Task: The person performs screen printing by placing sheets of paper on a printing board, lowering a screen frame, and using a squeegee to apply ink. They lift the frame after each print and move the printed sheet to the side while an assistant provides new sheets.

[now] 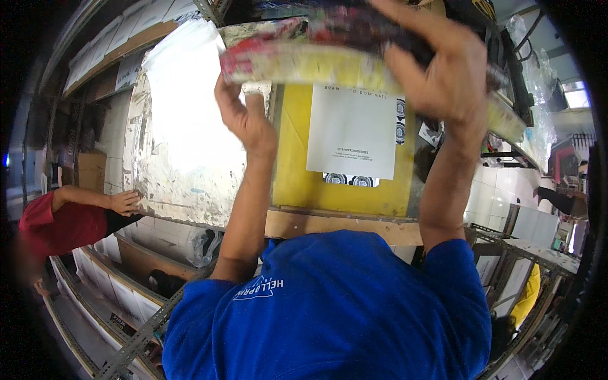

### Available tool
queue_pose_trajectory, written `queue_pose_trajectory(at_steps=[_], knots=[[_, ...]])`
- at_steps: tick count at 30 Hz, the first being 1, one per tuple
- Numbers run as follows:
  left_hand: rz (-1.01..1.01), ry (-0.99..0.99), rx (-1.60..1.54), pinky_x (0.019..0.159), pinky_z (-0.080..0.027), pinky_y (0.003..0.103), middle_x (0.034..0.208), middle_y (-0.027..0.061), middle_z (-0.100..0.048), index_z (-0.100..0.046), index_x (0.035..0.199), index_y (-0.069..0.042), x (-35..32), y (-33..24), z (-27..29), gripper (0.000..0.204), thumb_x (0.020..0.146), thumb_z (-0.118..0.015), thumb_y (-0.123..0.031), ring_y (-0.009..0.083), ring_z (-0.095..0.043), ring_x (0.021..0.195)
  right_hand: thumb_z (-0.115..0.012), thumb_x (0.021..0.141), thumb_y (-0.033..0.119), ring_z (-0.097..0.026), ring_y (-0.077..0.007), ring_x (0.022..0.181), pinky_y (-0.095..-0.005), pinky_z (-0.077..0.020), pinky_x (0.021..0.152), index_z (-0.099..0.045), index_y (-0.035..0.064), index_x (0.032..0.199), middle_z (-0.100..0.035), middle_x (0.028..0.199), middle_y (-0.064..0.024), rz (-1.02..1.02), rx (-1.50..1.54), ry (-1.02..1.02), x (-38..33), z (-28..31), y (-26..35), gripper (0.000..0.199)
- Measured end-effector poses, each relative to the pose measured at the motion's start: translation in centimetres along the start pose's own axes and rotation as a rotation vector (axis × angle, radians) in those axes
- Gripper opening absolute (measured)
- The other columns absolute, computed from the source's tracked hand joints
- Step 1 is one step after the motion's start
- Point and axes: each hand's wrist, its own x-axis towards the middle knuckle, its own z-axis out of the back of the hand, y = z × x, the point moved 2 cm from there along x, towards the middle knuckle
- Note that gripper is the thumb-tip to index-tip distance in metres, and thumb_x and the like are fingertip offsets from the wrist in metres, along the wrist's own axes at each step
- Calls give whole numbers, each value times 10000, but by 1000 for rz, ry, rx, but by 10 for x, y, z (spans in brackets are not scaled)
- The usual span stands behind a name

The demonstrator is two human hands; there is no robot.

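Note:
A screen-printing frame (pixel 297 66), smeared with yellow and pink ink, is raised and blurred across the far part of the table. At its left end, my left hand (pixel 251 125) has bent fingers against the lower corner, closed on the edge. My right hand (pixel 448 77) is partly blurred over the frame's right part, thumb and index finger spread apart; I cannot tell whether it touches. Between my forearms is a yellow panel (pixel 294 183) with a white printed sheet (pixel 351 136) on it. Black round emblems (pixel 352 180) show around the sheet's edges.
An ink-stained pale board (pixel 190 183) with a bright white cloth-like piece (pixel 187 95) lies left of my left arm. A wooden rail (pixel 342 227) runs along the near edge. Another person in a red shirt (pixel 73 221) rests a hand on the board's left corner. Metal racks (pixel 136 339) stand nearby.

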Motion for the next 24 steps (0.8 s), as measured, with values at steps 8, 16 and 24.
queue_pose_trajectory(at_steps=[8, 16, 24], knots=[[262, 381, 454, 899, -472, 362, 971, 98, -717, -687, 1255, -42, 8, 204, -38, 441, 914, -750, -313, 255, -644, 991, -608, 802, 242, -661, -221, 648, -330, -549, 652, -750, -39, 1117, -758, 847, -183, 64, 38, -67, 68, 19, -29, 445], [140, 656, 1143, 1000, -393, 561, 1283, 47, -620, -754, 1194, -231, -2, 286, -59, 416, 811, -832, -373, 278, -522, 1215, -611, 814, 217, -697, -270, 739, -354, -560, 734, -758, -35, 1097, -763, 925, -215, -149, 361, 166, 93, 29, -27, 407], [470, 562, 688, 807, -506, 369, 914, 58, -716, -753, 906, -133, 7, 277, -65, 110, 833, -813, -189, 209, -646, 819, -615, 830, 223, -699, -270, 753, -348, -562, 753, -762, -19, 1113, -769, 952, -202, -172, 337, 174, 96, 33, -26, 400]])
